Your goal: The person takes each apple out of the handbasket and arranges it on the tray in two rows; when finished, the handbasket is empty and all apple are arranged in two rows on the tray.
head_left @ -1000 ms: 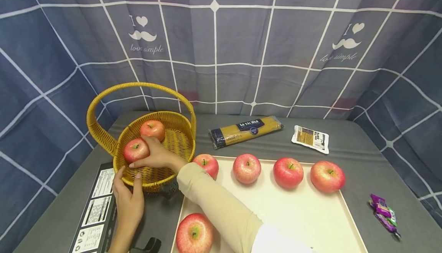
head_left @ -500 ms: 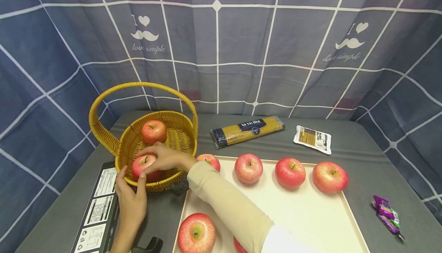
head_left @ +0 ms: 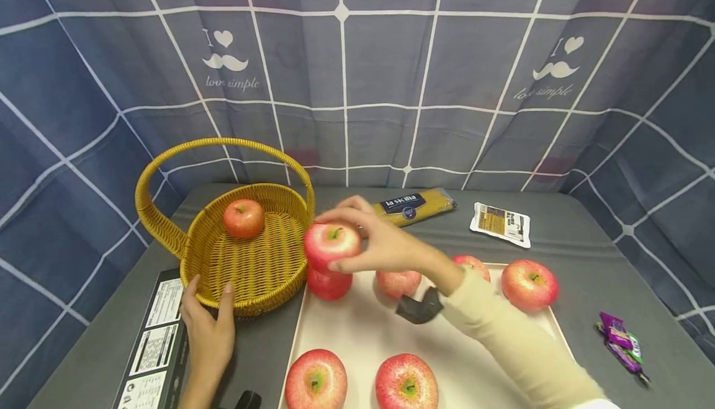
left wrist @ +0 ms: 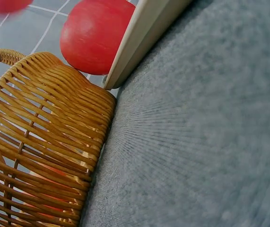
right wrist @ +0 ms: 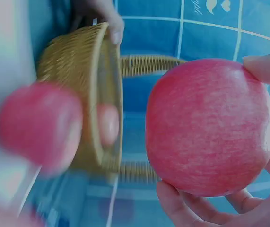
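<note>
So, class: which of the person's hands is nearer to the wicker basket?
Left. The left hand rests against the wicker basket at its near rim; the right hand holds an apple just off its right side.

basket (head_left: 254, 275) mouth open under handle (head_left: 223, 144) | 1 apple (head_left: 243, 218) inside | tray (head_left: 357, 334) centre free

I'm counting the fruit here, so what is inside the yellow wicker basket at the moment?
One red apple lies inside the basket, toward the back. The rest of the woven floor looks bare, though the near wall hides a strip of it.
</note>
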The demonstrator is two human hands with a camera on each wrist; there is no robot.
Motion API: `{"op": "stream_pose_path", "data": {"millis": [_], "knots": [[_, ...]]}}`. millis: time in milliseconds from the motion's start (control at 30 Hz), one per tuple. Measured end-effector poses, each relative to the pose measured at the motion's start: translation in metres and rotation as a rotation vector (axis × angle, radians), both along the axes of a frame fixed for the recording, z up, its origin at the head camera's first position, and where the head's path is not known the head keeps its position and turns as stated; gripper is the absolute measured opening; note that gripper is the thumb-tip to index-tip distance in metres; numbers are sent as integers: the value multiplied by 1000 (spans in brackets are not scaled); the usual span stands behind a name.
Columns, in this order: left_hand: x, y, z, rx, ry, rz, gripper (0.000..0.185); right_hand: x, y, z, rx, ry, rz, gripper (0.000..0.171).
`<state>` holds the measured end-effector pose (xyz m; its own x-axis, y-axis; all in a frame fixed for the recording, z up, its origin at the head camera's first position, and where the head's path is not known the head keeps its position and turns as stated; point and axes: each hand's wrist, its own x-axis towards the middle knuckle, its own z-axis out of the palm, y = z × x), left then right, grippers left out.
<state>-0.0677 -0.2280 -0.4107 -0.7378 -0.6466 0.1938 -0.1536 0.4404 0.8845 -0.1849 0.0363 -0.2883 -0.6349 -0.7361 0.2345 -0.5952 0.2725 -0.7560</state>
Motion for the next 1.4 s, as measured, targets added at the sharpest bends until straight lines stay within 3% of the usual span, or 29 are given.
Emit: {"op": "stream_pose_path", "data": {"millis": [133, 333, 533, 700, 933, 1167, 1267, 1400], "knots": [[3, -4, -2, 3, 18, 10, 62, 27, 82, -10, 15, 59, -90, 62], [8, -9, -3, -3, 31, 17, 61, 80, 176, -60, 14, 170, -253, 67], [7, -8, -4, 3, 39, 19, 61, 120, 205, -111, -71, 214, -275, 73], [7, -7, -5, 14, 27, 8, 62, 131, 201, -133, -44, 309, -280, 82], [5, -6, -5, 11, 19, 1, 62, 130, 204, -136, -11, 377, -207, 95], [5, -4, -6, 21, 8, -8, 62, 133, 205, -131, 15, 384, -191, 89], [4, -3, -6, 18, 9, -15, 62, 134, 208, -126, 50, 366, -192, 93], [0, 0, -5, 13, 24, -18, 62, 134, 215, -106, 138, 262, -235, 93]]}}
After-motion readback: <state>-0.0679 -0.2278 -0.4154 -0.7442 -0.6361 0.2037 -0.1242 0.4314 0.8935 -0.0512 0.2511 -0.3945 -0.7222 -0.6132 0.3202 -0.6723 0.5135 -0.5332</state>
